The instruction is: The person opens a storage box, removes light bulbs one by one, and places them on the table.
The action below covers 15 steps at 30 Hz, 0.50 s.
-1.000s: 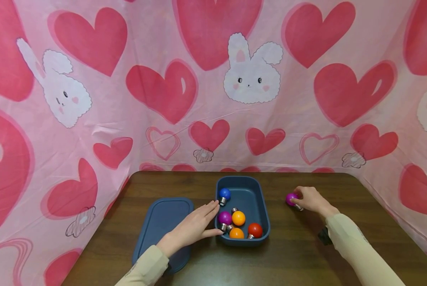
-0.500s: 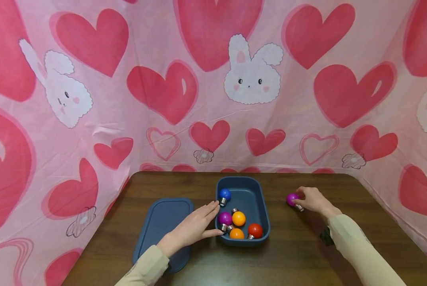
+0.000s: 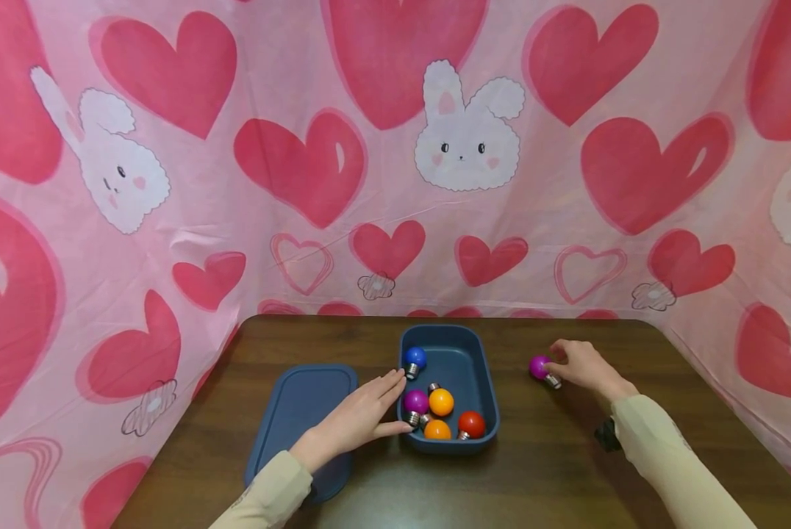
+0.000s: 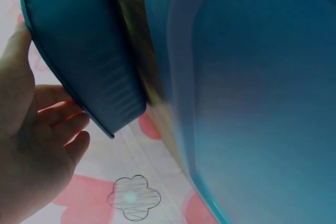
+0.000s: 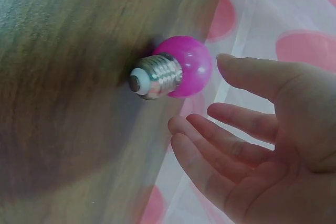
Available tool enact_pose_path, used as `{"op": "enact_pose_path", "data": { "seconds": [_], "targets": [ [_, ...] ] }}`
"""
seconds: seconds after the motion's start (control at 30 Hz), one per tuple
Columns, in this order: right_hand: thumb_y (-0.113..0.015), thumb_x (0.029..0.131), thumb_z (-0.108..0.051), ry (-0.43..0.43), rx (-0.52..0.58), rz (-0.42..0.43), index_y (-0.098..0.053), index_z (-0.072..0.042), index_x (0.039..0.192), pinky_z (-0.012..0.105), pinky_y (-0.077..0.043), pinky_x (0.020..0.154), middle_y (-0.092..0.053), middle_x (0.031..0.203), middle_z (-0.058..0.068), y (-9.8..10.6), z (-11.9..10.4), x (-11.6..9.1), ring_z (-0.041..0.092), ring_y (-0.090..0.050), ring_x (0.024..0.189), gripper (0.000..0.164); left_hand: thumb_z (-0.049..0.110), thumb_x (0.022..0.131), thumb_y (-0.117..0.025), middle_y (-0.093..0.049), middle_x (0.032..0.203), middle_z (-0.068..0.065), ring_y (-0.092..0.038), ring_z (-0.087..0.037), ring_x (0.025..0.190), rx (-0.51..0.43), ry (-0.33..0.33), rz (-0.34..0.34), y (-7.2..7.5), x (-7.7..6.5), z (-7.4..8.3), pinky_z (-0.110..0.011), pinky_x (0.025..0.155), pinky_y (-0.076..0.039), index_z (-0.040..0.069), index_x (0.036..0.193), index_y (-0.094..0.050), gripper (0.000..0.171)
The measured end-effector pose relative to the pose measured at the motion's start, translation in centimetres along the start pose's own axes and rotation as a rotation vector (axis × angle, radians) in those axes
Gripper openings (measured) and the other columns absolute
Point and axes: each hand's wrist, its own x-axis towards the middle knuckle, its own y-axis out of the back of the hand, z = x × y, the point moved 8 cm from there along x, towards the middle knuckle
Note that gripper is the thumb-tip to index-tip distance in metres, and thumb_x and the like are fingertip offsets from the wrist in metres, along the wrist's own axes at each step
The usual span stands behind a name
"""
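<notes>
A magenta light bulb [image 3: 539,366] with a silver screw base lies on the table, right of the blue box. Just beside it is my right hand [image 3: 584,365]; in the right wrist view the thumb and loosely bent fingers [image 5: 231,119] are spread around the bulb [image 5: 189,66], with a gap between. My left hand [image 3: 356,417] rests its extended fingers and thumb against the left rim of the open blue box [image 3: 492,397]. Inside the box lie a blue bulb [image 3: 415,358], a purple bulb [image 3: 416,401], two orange bulbs [image 3: 442,402] and a red bulb [image 3: 471,424].
A flat blue lid [image 3: 303,400] lies on the table left of the box, partly under my left forearm. The wooden table [image 3: 521,470] ends at a pink heart-and-rabbit curtain [image 3: 395,191] behind and at both sides.
My right hand's fingers have come off the magenta bulb and moved slightly up and right, while the bulb stays on the table. My left hand keeps its place on the box rim.
</notes>
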Motion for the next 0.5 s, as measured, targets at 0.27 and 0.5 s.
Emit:
{"op": "enact_pose_path", "data": {
  "seconds": [0.27,0.5],
  "targets": [
    [-0.074,0.087,-0.019,0.054,-0.023,0.046,-0.063,0.014,0.11,0.052,-0.058,0.079,-0.07,0.102,0.03,1.1,-1.3,0.3,0.041,-0.068,0.092,0.041,0.062,0.093,-0.054,-0.043,0.156,-0.012,-0.047,-0.027,0.142,-0.009,0.019,-0.017,-0.2,0.0,-0.2,-0.045,0.112,-0.046,0.005,0.147,-0.047,0.079],
    [-0.075,0.086,-0.019,0.077,-0.034,0.076,-0.063,0.013,0.108,0.052,-0.058,0.076,-0.07,0.101,0.029,1.7,-2.8,0.3,0.038,-0.068,0.088,0.041,0.063,0.093,-0.052,-0.042,0.157,-0.011,-0.045,-0.026,0.143,-0.011,0.023,-0.022,-0.4,0.1,-0.3,-0.043,0.113,-0.044,0.007,0.148,-0.046,0.079]
  ]
}}
